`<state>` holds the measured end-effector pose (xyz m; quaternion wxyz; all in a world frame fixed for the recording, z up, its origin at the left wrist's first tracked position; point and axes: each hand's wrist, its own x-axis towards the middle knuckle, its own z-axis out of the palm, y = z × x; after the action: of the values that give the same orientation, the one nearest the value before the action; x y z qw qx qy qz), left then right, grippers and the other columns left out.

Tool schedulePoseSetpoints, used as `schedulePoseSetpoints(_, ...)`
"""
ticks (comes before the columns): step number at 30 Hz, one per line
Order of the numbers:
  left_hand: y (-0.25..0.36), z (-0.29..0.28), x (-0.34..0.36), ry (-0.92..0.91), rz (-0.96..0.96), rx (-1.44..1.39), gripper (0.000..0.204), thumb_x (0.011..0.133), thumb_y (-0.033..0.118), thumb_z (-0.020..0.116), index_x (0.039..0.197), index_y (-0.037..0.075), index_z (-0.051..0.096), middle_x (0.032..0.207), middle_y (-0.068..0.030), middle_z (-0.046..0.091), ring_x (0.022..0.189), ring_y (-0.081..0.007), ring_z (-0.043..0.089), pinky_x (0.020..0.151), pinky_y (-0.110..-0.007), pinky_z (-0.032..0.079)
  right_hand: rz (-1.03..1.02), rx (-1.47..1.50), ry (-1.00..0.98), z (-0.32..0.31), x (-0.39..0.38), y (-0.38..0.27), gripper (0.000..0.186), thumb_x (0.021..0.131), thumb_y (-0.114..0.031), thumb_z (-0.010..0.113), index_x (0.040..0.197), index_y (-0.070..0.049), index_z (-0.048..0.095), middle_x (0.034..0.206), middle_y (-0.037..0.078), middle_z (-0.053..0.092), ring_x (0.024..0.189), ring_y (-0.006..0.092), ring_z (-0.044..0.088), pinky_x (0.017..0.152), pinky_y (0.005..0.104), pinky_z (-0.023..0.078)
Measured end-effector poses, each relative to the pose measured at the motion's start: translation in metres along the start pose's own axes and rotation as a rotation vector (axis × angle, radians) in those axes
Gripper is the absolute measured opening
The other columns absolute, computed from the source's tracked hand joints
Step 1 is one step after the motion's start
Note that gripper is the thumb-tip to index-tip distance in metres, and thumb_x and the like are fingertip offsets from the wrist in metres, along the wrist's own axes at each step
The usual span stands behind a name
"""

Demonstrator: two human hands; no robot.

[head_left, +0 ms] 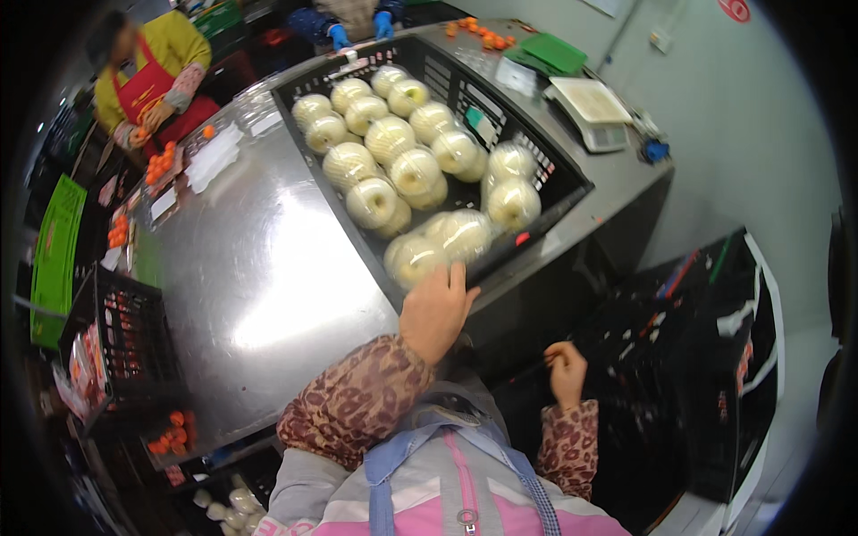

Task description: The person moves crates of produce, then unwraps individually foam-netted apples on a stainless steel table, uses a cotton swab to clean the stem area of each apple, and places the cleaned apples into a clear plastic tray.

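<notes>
A black plastic crate (545, 210) on the steel table holds several clear-wrapped packs of round, pale yellow fruit (390, 138) in white foam nets. They look like pears or apples. At the crate's near corner lies one wrapped pack of fruit (460, 234). My left hand (436, 314) reaches over the near rim, its stretched fingertips against this pack; the fingers do not wrap round it. Lower right, away from the crate, my right hand (567, 375) hangs above the dark area beside the table. Its fingers are curled in, and nothing shows in them.
The steel table (259, 286) extends left, with orange fruit (161, 165) along its far edge. A scale (592, 112) and green tray (554, 52) stand back right. Black crates (134, 335) flank the table. A person in a red apron (147, 89) and blue-gloved hands (382, 25) are across it.
</notes>
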<state>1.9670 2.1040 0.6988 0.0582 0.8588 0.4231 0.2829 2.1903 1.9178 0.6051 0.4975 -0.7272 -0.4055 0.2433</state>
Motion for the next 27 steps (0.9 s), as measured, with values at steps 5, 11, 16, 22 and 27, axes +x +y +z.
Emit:
schedulePoseSetpoints(5,0.003,-0.005,0.008,-0.108,-0.128,-0.044,0.031,0.076,0.028,0.073,0.084,0.006,0.052,0.078,-0.0079,0.056,0.072,-0.0251,0.061,0.059,-0.036,0.049,-0.191,0.183,0.183,-0.049,0.188,-0.019,0.015,0.093,0.0,0.05,0.105,-0.003,0.058,0.097,0.002,0.057,0.083,0.0075,0.051,0.072,0.0186,0.04)
schedulePoseSetpoints(11,-0.006,-0.018,0.01,-0.103,-0.182,-0.059,0.033,0.072,0.032,0.075,0.075,0.007,0.053,0.069,-0.0063,0.055,0.067,-0.0249,0.061,0.057,-0.037,0.048,0.1,0.28,-0.292,-0.034,0.344,-0.063,0.055,0.1,-0.041,0.041,0.137,-0.001,0.045,0.137,0.012,0.05,0.126,0.0223,0.047,0.106,0.0342,0.03)
schedulePoseSetpoints(16,-0.031,-0.041,-0.003,-0.12,-0.217,0.008,0.036,0.067,0.035,0.077,0.071,0.009,0.053,0.068,-0.0055,0.054,0.064,-0.024,0.06,0.054,-0.036,0.046,-0.065,0.205,-0.764,0.004,0.339,-0.086,0.047,0.089,-0.02,0.059,0.131,-0.001,0.052,0.115,0.003,0.058,0.101,0.0114,0.053,0.091,0.0255,0.04)
schedulePoseSetpoints(22,-0.026,-0.05,-0.003,-0.084,-0.295,0.087,0.033,0.057,0.029,0.082,0.072,0.011,0.059,0.067,-0.0023,0.054,0.063,-0.0214,0.06,0.054,-0.033,0.046,-0.031,0.153,-0.756,0.012,0.327,-0.118,0.048,0.078,-0.012,0.062,0.123,0.003,0.056,0.111,0.006,0.061,0.102,0.0147,0.055,0.091,0.0271,0.04)
schedulePoseSetpoints(27,-0.022,-0.083,-0.011,-0.087,-0.372,0.119,0.036,0.055,0.032,0.082,0.067,0.012,0.055,0.064,-0.0023,0.052,0.061,-0.0218,0.058,0.053,-0.034,0.044,0.054,0.239,-0.767,0.02,0.302,-0.138,0.053,0.079,-0.013,0.063,0.128,0.005,0.051,0.112,0.007,0.059,0.101,0.0145,0.055,0.089,0.0268,0.042)
